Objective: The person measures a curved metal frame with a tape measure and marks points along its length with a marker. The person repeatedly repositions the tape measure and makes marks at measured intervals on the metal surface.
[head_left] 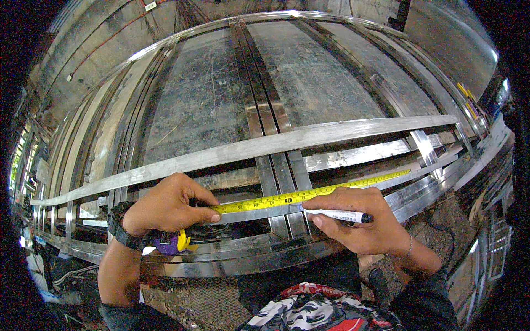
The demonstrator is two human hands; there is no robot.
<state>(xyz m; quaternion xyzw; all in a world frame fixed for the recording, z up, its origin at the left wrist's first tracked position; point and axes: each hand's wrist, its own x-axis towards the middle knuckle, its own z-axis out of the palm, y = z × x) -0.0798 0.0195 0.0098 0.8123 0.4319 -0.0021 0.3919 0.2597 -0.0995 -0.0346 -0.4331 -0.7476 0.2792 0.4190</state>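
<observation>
A yellow tape measure blade is drawn out along a narrow shiny metal strip. My left hand is closed, pinching blade and strip between thumb and fingers near the left end. Below that wrist is the tape's purple and yellow case, partly hidden by the hand. My right hand grips a white marker with a black end. The marker's tip points left at the strip, just under the blade. Fingers of this hand also rest beside the blade's lower edge.
A long, dull grey metal bar lies just beyond the strip. Beneath are crosswise metal tubes over a dark sheet surface. The frame's near rail curves before me. Yellow-handled tools lie at far right.
</observation>
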